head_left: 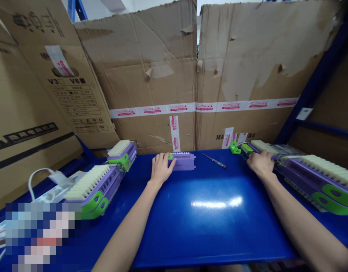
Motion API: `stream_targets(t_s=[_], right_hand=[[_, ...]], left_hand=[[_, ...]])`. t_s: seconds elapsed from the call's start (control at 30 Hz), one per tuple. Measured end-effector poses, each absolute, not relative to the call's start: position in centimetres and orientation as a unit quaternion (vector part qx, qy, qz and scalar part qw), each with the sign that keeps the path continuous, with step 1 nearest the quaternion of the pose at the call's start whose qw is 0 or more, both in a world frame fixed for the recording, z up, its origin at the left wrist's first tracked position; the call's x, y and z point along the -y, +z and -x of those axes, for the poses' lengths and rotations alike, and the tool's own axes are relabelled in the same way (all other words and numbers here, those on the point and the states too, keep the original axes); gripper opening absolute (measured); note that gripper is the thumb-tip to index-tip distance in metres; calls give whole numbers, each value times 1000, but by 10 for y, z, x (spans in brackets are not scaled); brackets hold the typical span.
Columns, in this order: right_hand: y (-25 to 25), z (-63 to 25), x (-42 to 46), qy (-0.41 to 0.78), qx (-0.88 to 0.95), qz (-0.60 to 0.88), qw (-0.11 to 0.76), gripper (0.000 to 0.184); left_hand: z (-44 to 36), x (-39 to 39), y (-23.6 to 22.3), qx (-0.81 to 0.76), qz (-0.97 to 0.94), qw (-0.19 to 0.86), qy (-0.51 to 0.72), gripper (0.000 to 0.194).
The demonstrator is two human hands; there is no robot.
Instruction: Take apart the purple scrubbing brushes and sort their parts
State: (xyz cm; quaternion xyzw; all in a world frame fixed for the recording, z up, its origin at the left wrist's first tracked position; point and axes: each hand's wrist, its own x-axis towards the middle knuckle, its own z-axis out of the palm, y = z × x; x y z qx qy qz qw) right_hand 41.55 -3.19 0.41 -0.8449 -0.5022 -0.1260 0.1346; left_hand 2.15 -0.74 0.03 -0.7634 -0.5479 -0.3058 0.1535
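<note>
My left hand [162,167] grips the left end of a purple plastic casing [185,163] at the back of the blue table, its thumb on the near face and its fingers over the top. A green patch and a row of pale teeth show along the casing's upper edge. My right hand [261,164] reaches to the back right, its fingers curled over a purple-and-green plastic unit [247,148]; the palm hides part of it. A bright green plastic piece [235,148] touches or lies close to that unit. Between my hands lies a slim screwdriver [215,161] with a clear handle.
Similar purple-and-green units with cream ribbed tops stand at left [98,189] and right [318,177]. A power strip [56,189] with white cables lies at far left. Cardboard sheets [151,75] wall the back of the blue table [213,234]; a blue post [307,79] rises right.
</note>
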Motion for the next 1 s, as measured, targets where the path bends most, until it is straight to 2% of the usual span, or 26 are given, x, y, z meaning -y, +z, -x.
stream_targets(t_s=[0.4,0.53,0.67,0.83,1.0], right_hand=[[9,-416,36,-150,525,829,125,31],[8,-412,33,-193,515,815,183,34],[11,-392,28,-223,584,737,257,36],[18,-344,22,-112,711,592,361,44],[23,-296,17,62,745,537,391,69]], left_hand=[[-22,7,0,545,764,135,-317,44],[-19,5,-1,533,768,125,-332,42],[-16,1,-3,487,799,77,-345,41],[-21,-1,-5,438,809,35,-391,41],[-28,4,-4,401,820,44,-406,37]])
